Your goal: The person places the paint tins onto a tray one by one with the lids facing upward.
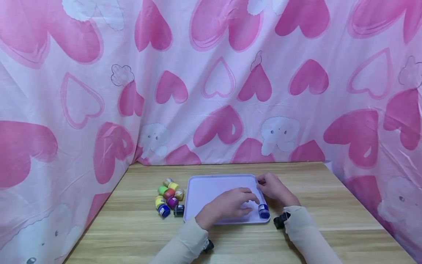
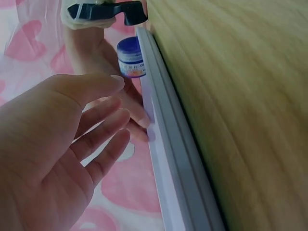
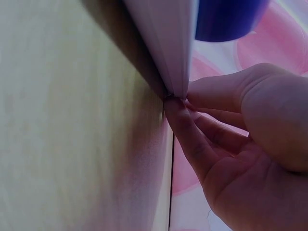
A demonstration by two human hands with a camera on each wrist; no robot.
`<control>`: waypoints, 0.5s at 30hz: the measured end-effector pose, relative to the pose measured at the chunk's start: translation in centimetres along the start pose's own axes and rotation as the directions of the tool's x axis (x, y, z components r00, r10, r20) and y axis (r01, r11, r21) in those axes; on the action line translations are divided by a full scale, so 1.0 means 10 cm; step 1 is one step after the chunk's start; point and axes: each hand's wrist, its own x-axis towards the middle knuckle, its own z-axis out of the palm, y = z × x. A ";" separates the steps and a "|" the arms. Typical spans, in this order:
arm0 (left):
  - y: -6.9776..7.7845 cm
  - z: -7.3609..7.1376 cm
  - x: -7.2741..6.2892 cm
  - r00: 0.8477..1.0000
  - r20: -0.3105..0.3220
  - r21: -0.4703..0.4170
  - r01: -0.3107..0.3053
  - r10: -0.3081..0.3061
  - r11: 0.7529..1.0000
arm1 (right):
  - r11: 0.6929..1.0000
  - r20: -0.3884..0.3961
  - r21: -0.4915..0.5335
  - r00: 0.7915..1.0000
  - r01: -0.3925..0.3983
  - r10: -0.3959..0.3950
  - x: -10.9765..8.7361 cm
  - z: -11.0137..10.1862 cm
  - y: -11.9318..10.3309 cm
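Observation:
A pale lilac tray (image 1: 214,187) lies flat on the wooden table. On its near right corner stands a small blue-lidded paint jar (image 1: 263,211), seen in the left wrist view as a jar (image 2: 131,57) with a printed label. My left hand (image 1: 230,203) hovers above the tray, its fingers spread and slightly bent, apart from the jar. At the tray's right edge, my right hand (image 1: 274,187) pinches the rim. The right wrist view shows the thumb (image 3: 216,91) over the rim and a fingertip at its underside.
Left of the tray, several small paint jars (image 1: 169,193) in mixed colours lie in a cluster. A dark jar (image 1: 179,210) sits close against the tray's left side. Pink heart-patterned cloth (image 1: 217,84) hangs behind and at both sides of the table (image 1: 125,227).

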 end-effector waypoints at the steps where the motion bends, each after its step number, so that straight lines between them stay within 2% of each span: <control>1: 0.01 0.01 0.01 1.000 0.001 0.010 -0.003 0.003 1.000 | 1.000 -0.001 0.001 1.000 0.006 -0.006 0.00 0.00 0.00; 7: 0.10 0.05 0.09 0.998 -0.008 0.064 -0.063 0.063 0.996 | 0.999 -0.003 -0.001 0.999 0.047 -0.047 0.00 -0.01 0.02; 11: 0.14 0.07 0.14 0.994 -0.011 0.113 -0.103 0.105 0.988 | 0.999 0.000 0.005 0.999 0.035 -0.035 0.01 -0.02 0.02; 15: 0.16 0.09 0.18 0.993 0.017 0.152 -0.116 0.115 0.982 | 1.000 0.005 0.013 1.000 0.018 -0.018 0.02 -0.02 0.02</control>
